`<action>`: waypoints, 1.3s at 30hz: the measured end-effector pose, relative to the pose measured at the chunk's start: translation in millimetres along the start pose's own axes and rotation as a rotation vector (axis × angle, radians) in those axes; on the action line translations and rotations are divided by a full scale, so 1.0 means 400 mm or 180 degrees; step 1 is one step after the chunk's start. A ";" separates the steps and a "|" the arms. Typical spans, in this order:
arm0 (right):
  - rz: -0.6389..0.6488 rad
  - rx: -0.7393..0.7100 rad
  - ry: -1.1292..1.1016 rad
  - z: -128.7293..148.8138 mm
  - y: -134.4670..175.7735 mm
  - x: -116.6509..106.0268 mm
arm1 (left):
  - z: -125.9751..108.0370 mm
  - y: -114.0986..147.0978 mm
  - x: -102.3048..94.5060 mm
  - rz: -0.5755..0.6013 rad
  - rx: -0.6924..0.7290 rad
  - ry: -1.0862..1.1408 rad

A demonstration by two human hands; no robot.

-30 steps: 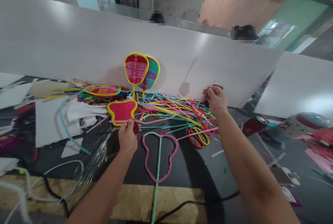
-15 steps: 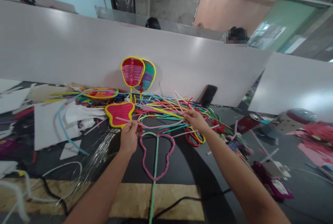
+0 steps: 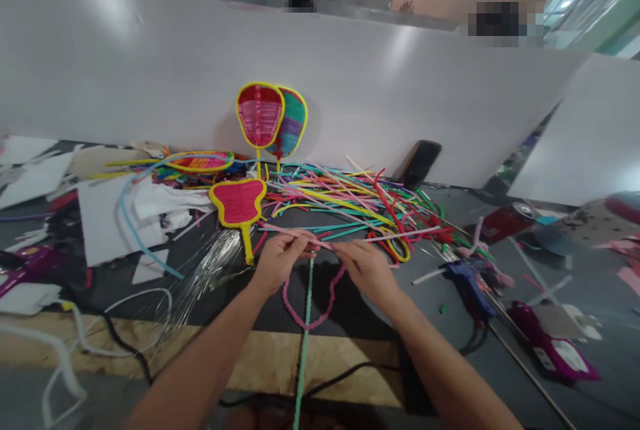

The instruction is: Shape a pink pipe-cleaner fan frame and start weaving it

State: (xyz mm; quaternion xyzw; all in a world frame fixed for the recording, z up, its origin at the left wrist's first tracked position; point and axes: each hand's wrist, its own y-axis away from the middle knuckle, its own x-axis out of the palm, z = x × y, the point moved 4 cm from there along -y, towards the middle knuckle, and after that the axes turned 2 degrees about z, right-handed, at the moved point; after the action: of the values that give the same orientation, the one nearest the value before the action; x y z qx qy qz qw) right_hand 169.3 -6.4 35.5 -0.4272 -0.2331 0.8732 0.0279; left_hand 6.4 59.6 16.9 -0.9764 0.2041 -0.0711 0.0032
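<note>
My left hand (image 3: pixel 283 257) pinches a pink pipe cleaner (image 3: pixel 325 245). Close beside it, my right hand (image 3: pixel 367 270) also grips pink pipe cleaner with its fingers closed. Pink ends stick out past both hands to either side. Below them lies a fan-shaped outline (image 3: pixel 330 303) of twisted pink pipe cleaner, its top hidden by my hands. A twisted green stem (image 3: pixel 301 377) runs down its middle toward me. Left of my hands rests a finished pink fan (image 3: pixel 237 202) with a yellow rim and handle.
Loose coloured pipe cleaners (image 3: pixel 330 193) lie heaped behind my hands. Two upright fans (image 3: pixel 260 117) lean on the white partition (image 3: pixel 175 63), as does a phone (image 3: pixel 423 162). At right are a blue glue gun (image 3: pixel 470 287), a red can (image 3: pixel 507 222) and a purple tool (image 3: pixel 555 343).
My hands have come together from far apart, bringing the pink pipe cleaner closer to the outline. The view has tilted downward.
</note>
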 end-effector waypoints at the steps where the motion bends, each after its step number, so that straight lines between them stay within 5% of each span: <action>1: -0.0047 0.0079 0.0119 -0.019 0.007 -0.014 | -0.005 -0.002 -0.009 -0.0020 0.0070 -0.0367; 6: 0.0206 0.0119 0.1113 -0.097 0.022 -0.101 | -0.022 -0.017 -0.052 -0.0292 0.0699 -0.3157; 9: 0.0315 0.0256 0.1673 -0.098 0.028 -0.125 | -0.007 -0.014 -0.045 -0.0143 0.0800 -0.3906; 21: 0.0799 0.0353 0.1713 -0.098 0.054 -0.155 | 0.026 -0.008 -0.025 0.0101 0.0433 -0.4318; 32: 0.0497 0.0098 0.1624 -0.033 0.023 0.003 | 0.028 -0.001 -0.020 0.0200 0.0191 -0.4367; 39: 0.0537 0.0232 0.1408 -0.036 0.026 0.038 | 0.034 -0.004 -0.022 0.0150 0.0487 -0.4516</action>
State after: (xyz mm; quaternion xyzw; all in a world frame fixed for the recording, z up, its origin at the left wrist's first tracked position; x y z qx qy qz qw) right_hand 172.2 -6.6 12.5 -0.6248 -0.1531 0.7654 0.0206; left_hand 0.8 64.5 2.4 -0.7796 0.1684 0.5673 0.2052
